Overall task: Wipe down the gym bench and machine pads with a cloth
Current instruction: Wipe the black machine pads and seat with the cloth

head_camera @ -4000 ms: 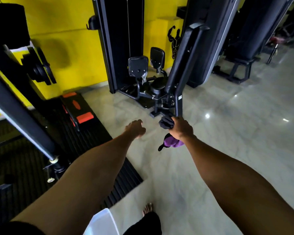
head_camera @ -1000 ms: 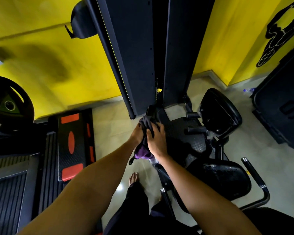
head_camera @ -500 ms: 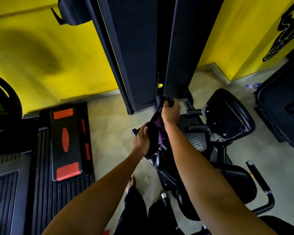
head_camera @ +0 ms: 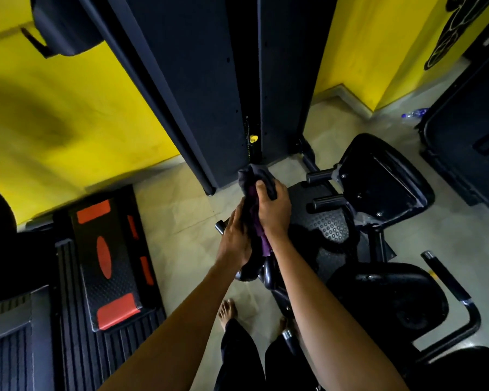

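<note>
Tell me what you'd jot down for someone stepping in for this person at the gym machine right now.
Right hand: grips the grey-and-purple cloth over the top of the near pad, which is seen edge-on.
Left hand: fingers flat against that pad's left side, apparently steadying it.
Done: this pad is mid-wipe; how much of it is clean cannot be told.
Left: probably the far pad and the seat, neither touched at this moment.
</note>
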The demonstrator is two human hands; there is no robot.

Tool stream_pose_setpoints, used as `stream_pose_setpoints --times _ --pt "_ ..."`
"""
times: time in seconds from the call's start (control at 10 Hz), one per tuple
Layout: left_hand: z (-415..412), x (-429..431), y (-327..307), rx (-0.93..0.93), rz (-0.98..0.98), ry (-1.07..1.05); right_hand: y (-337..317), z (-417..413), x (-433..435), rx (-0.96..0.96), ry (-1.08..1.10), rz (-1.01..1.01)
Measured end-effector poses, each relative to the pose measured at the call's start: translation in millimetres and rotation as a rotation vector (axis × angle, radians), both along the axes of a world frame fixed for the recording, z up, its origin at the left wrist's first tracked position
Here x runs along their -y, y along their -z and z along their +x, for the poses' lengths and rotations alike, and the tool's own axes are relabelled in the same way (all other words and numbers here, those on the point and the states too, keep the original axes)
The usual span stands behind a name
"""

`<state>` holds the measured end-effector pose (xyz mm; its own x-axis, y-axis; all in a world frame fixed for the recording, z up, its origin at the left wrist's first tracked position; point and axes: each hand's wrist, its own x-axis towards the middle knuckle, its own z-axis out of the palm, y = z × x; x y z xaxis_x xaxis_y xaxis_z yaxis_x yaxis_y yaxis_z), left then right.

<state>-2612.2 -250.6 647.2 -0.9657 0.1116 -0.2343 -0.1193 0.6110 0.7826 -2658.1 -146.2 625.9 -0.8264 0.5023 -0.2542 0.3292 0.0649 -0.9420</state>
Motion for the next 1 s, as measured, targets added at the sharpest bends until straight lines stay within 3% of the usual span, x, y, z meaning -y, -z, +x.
stream_pose_setpoints --times 0.3,0.4,0.5,0.6,0.7,0.9,1.0 --pt "8.0 -14.1 6.7 0.007 0.025 -0.141 -16.2 38.0 -38.9 0.036 -0.110 -0.367" --pt "5.1 -17.0 0.4 0.041 0.032 -0.148 25.0 15.3 -39.1 0.076 -0.118 -0.418" --pt "4.7 -19.5 -6.4 0.063 0.018 -0.129 40.7 10.6 -27.7 0.077 -0.075 -0.324" --pt "2.8 -18.9 -9.0 0.087 0.033 -0.113 8.1 27.1 -11.2 0.003 -0.129 -0.125" --pt "2.5 -18.7 -3.7 0.051 -0.004 -0.141 33.6 15.8 -14.4 -0.043 -0.115 -0.129" --pt "13.6 -22.5 9.1 0.031 -0.030 -0.205 150.7 -25.0 -36.1 0.285 -0.170 -0.297" --pt "14.2 -22.4 11.0 0.011 -0.033 -0.205 147.9 -25.5 -35.2 0.353 -0.171 -0.348"
